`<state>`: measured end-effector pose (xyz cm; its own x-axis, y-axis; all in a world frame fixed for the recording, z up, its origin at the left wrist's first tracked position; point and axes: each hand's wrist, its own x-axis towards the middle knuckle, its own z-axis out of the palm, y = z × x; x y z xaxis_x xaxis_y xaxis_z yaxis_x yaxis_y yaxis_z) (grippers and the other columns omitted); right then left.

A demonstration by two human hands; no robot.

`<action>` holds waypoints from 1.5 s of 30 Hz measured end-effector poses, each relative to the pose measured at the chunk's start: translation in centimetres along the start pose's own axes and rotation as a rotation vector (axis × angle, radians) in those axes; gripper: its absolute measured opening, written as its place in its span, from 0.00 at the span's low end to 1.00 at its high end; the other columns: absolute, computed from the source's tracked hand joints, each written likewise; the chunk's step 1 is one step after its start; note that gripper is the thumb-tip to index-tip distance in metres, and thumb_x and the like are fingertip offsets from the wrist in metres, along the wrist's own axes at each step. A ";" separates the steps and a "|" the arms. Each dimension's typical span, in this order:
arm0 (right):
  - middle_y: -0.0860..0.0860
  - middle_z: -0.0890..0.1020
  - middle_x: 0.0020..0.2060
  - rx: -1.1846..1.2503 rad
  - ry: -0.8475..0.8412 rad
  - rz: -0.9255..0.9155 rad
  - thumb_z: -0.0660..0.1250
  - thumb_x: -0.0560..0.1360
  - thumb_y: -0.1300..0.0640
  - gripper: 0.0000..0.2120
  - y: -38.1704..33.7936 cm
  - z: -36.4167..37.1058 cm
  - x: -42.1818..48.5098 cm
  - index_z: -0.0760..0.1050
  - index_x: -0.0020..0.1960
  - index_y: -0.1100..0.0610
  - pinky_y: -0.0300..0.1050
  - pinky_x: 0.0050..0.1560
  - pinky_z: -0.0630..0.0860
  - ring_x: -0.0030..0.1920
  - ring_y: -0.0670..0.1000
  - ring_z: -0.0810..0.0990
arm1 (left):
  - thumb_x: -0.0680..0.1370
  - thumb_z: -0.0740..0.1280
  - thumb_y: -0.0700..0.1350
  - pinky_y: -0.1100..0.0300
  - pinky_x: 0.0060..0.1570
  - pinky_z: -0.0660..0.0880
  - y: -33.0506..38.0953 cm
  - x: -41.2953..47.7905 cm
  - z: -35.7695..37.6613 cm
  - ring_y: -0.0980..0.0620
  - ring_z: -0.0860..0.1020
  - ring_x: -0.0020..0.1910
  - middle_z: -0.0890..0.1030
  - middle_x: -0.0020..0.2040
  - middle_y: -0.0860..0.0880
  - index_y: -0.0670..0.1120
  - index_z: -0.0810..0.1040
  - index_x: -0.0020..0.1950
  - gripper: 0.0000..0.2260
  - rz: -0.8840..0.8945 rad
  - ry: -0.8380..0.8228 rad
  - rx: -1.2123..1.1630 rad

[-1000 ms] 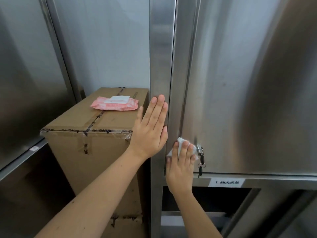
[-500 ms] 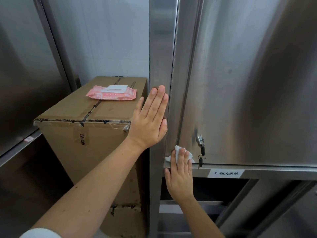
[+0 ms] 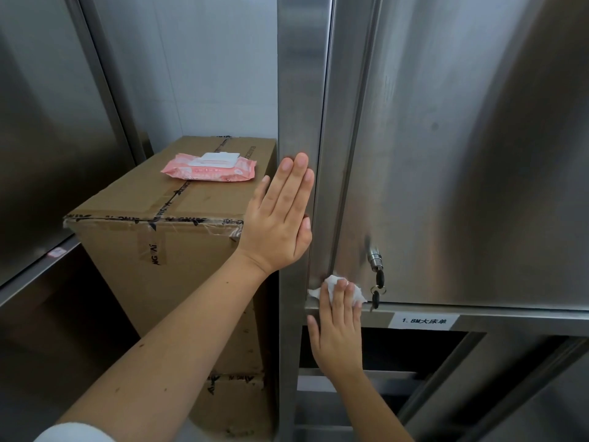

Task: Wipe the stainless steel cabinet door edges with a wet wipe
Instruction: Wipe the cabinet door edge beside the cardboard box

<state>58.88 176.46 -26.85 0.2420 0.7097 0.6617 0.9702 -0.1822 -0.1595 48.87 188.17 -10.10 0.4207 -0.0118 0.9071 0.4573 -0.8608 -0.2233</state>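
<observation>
Right hand (image 3: pixel 338 333): fingers straight and close together, pressing a white wet wipe (image 3: pixel 331 281) flat on the bottom-left corner of the stainless steel cabinet door (image 3: pixel 462 154), right where the door's lower edge meets the horizontal rail (image 3: pixel 510 319). The wipe sticks out past the fingertips on both sides. Thumb lies on the rail's left end.

Left hand (image 3: pixel 280 218): flat, fingers pressed together and pointing up, palm against the vertical steel post (image 3: pixel 296 90) just left of the door edge. Holds nothing.

Just right of the wipe is a cylinder lock (image 3: pixel 374 259) with keys (image 3: pixel 377 290) hanging from it. White label (image 3: pixel 424 321) with print on the rail below.

Left of the post is a taped cardboard box (image 3: pixel 143 224), with a pink wet wipe pack (image 3: pixel 210 170) lying on its top. A second box (image 3: pixel 236 406) sits underneath. Steel panel (image 3: pixel 47 122) at far left.
</observation>
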 end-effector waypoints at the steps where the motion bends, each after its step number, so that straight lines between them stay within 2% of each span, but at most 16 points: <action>1: 0.54 0.36 0.75 -0.007 -0.015 0.009 0.38 0.82 0.45 0.27 0.0 0.1 -0.4 0.39 0.76 0.57 0.51 0.72 0.41 0.75 0.54 0.37 | 0.78 0.50 0.46 0.46 0.69 0.61 0.0 0.0 0.0 0.52 0.43 0.75 0.37 0.76 0.52 0.46 0.39 0.76 0.30 -0.003 -0.001 0.002; 6: 0.54 0.36 0.75 -0.015 -0.025 0.056 0.38 0.81 0.44 0.27 -0.4 -0.4 0.9 0.47 0.76 0.58 0.53 0.71 0.41 0.75 0.53 0.37 | 0.78 0.50 0.47 0.48 0.70 0.60 0.0 0.0 0.0 0.51 0.43 0.75 0.37 0.76 0.52 0.46 0.39 0.76 0.30 -0.003 0.000 0.011; 11: 0.54 0.35 0.75 0.003 0.030 0.016 0.39 0.81 0.43 0.28 -0.6 -1.5 3.2 0.39 0.76 0.56 0.54 0.72 0.38 0.75 0.54 0.37 | 0.78 0.49 0.46 0.46 0.68 0.63 -0.1 0.0 0.0 0.50 0.44 0.76 0.38 0.76 0.51 0.45 0.40 0.77 0.29 0.005 0.002 0.006; 16: 0.55 0.37 0.75 -0.024 0.009 0.049 0.39 0.81 0.43 0.28 -0.3 -1.0 1.6 0.40 0.77 0.55 0.59 0.71 0.46 0.75 0.55 0.39 | 0.78 0.48 0.47 0.45 0.67 0.64 -0.1 0.0 0.1 0.50 0.45 0.76 0.39 0.77 0.51 0.45 0.41 0.77 0.28 0.009 0.002 0.003; 19: 0.57 0.49 0.74 -0.008 -0.078 0.118 0.38 0.81 0.44 0.28 -0.9 -0.4 0.0 0.51 0.75 0.58 0.66 0.65 0.54 0.73 0.58 0.52 | 0.79 0.47 0.47 0.45 0.68 0.63 0.0 -0.1 0.1 0.50 0.45 0.76 0.38 0.77 0.51 0.45 0.41 0.77 0.28 0.000 -0.002 0.004; 21: 0.57 0.53 0.73 0.005 -0.120 0.162 0.39 0.81 0.45 0.27 -1.4 -0.4 0.2 0.58 0.72 0.59 0.68 0.61 0.54 0.71 0.59 0.55 | 0.79 0.47 0.47 0.46 0.68 0.64 0.0 0.0 0.1 0.50 0.44 0.75 0.38 0.76 0.51 0.45 0.40 0.77 0.28 -0.003 -0.006 0.012; 23: 0.57 0.50 0.74 0.016 -0.108 0.169 0.38 0.81 0.44 0.27 -1.6 -0.5 0.6 0.58 0.72 0.58 0.67 0.62 0.53 0.74 0.57 0.49 | 0.78 0.47 0.47 0.46 0.68 0.64 0.0 0.0 0.0 0.50 0.44 0.75 0.38 0.76 0.51 0.45 0.40 0.77 0.28 -0.006 -0.011 0.014; 25: 0.54 0.39 0.75 0.026 -0.064 0.157 0.36 0.81 0.43 0.27 -1.5 -0.9 1.3 0.53 0.73 0.56 0.65 0.65 0.47 0.75 0.53 0.37 | 0.78 0.48 0.47 0.47 0.68 0.63 0.0 0.0 -0.1 0.50 0.44 0.75 0.37 0.76 0.51 0.45 0.40 0.76 0.29 -0.006 -0.013 0.016; 27: 0.51 0.34 0.74 0.034 -0.029 0.129 0.37 0.80 0.42 0.27 -1.5 -1.6 2.3 0.49 0.74 0.56 0.63 0.65 0.42 0.74 0.51 0.34 | 0.78 0.48 0.47 0.47 0.68 0.63 0.1 0.0 -0.1 0.50 0.44 0.75 0.37 0.76 0.51 0.45 0.39 0.76 0.29 -0.002 -0.013 0.011; 32: 0.57 0.44 0.75 -0.054 0.041 0.114 0.38 0.81 0.45 0.27 -1.5 -3.2 4.8 0.49 0.75 0.57 0.62 0.65 0.46 0.75 0.56 0.41 | 0.79 0.47 0.47 0.47 0.67 0.64 -0.1 0.1 0.1 0.50 0.44 0.75 0.38 0.77 0.51 0.45 0.40 0.77 0.28 0.008 0.005 -0.001; 36: 0.52 0.35 0.75 -0.021 -0.036 0.076 0.36 0.81 0.43 0.28 -0.9 -2.0 2.6 0.41 0.76 0.56 0.62 0.66 0.41 0.74 0.51 0.33 | 0.78 0.48 0.46 0.47 0.68 0.63 -0.2 0.1 0.2 0.50 0.45 0.76 0.39 0.77 0.51 0.45 0.41 0.77 0.29 0.020 0.013 -0.012; 37: 0.53 0.38 0.75 -0.005 -0.072 0.085 0.36 0.80 0.43 0.28 -1.0 -1.6 1.7 0.43 0.76 0.56 0.64 0.66 0.45 0.74 0.50 0.33 | 0.78 0.48 0.46 0.47 0.69 0.62 -0.2 0.1 0.1 0.50 0.45 0.76 0.39 0.77 0.51 0.44 0.41 0.77 0.29 0.018 0.013 -0.011; 40: 0.58 0.56 0.73 -0.006 -0.146 0.129 0.37 0.81 0.44 0.30 -1.4 -1.3 0.1 0.57 0.73 0.61 0.69 0.61 0.64 0.75 0.51 0.36 | 0.78 0.48 0.46 0.47 0.69 0.63 -0.2 -0.1 0.2 0.50 0.45 0.76 0.39 0.77 0.51 0.44 0.41 0.77 0.29 0.020 0.016 -0.010; 41: 0.57 0.55 0.74 -0.020 -0.139 0.126 0.37 0.81 0.44 0.30 -1.4 -1.4 0.3 0.57 0.74 0.62 0.68 0.61 0.64 0.75 0.51 0.36 | 0.78 0.48 0.46 0.47 0.68 0.63 -0.1 0.0 0.2 0.50 0.45 0.76 0.39 0.77 0.51 0.44 0.41 0.77 0.29 0.019 0.018 -0.007; 43: 0.55 0.44 0.76 -0.051 -0.088 0.083 0.37 0.81 0.43 0.30 -1.1 -2.0 1.7 0.48 0.75 0.60 0.67 0.65 0.56 0.74 0.52 0.35 | 0.78 0.48 0.46 0.46 0.67 0.64 0.0 0.0 0.0 0.49 0.45 0.76 0.39 0.77 0.50 0.44 0.41 0.77 0.29 0.013 0.009 -0.005; 45: 0.55 0.43 0.75 -0.046 -0.005 0.055 0.38 0.81 0.43 0.29 -1.1 -3.0 4.0 0.49 0.75 0.60 0.66 0.65 0.49 0.74 0.53 0.35 | 0.78 0.48 0.46 0.46 0.68 0.63 0.0 0.1 -0.1 0.49 0.45 0.76 0.38 0.77 0.50 0.44 0.40 0.76 0.29 0.016 0.003 0.002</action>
<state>58.74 177.45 -21.85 0.2951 0.7013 0.6489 0.9542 -0.2518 -0.1617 48.83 188.11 -10.01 0.4255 -0.0268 0.9046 0.4520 -0.8597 -0.2381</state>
